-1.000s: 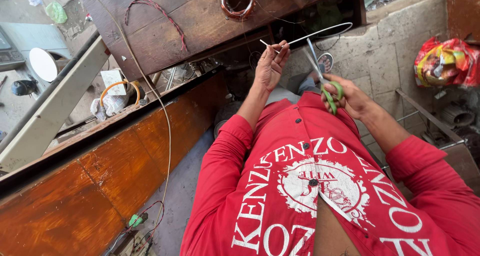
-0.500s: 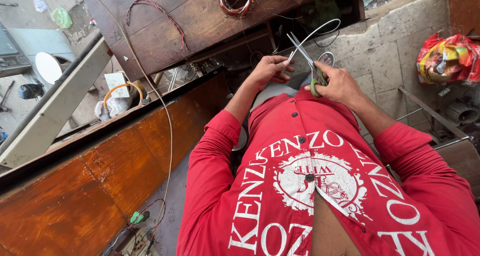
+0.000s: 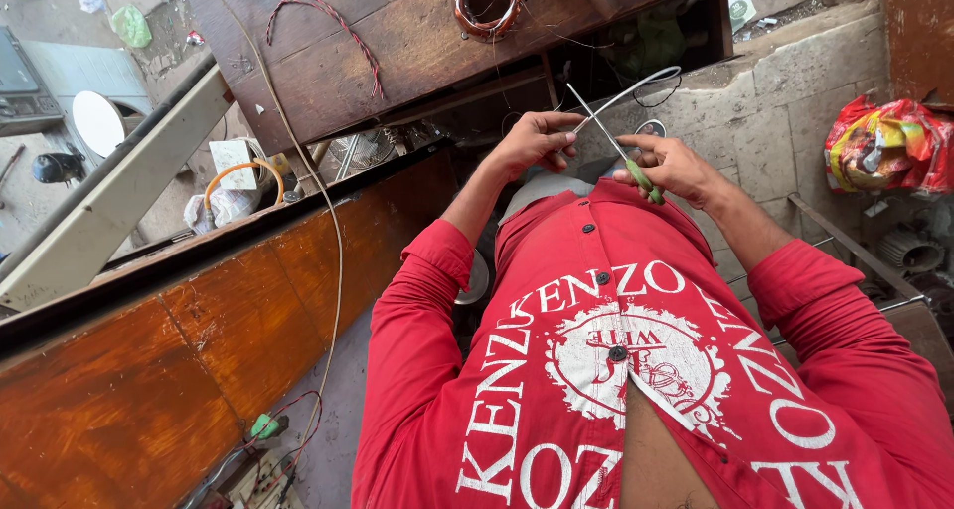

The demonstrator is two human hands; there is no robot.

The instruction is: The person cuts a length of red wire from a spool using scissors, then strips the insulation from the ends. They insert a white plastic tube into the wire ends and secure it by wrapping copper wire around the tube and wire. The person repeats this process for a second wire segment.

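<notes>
The right hand (image 3: 676, 163) is closed around green-handled scissors (image 3: 618, 149), and the left hand (image 3: 532, 139) is pinched shut on a pale wire (image 3: 636, 84) held in the air above the lap, below the wooden bench (image 3: 417, 42) edge. The wire is best kept taut, with the blades set close to the pinching fingers.

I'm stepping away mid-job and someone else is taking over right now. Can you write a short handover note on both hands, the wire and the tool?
Left hand: fingers pinching one end of the white wire, which arcs up and to the right.
Right hand: gripping the green-handled scissors, blades pointing up toward the wire at the left fingertips.
Nearby: copper wire coil and a red twisted wire lie on the wooden bench ahead.
Done: wire and tool are brought together in front of the chest.
Left: whether the blades have bitten the wire cannot be seen; check the wire end first.
</notes>
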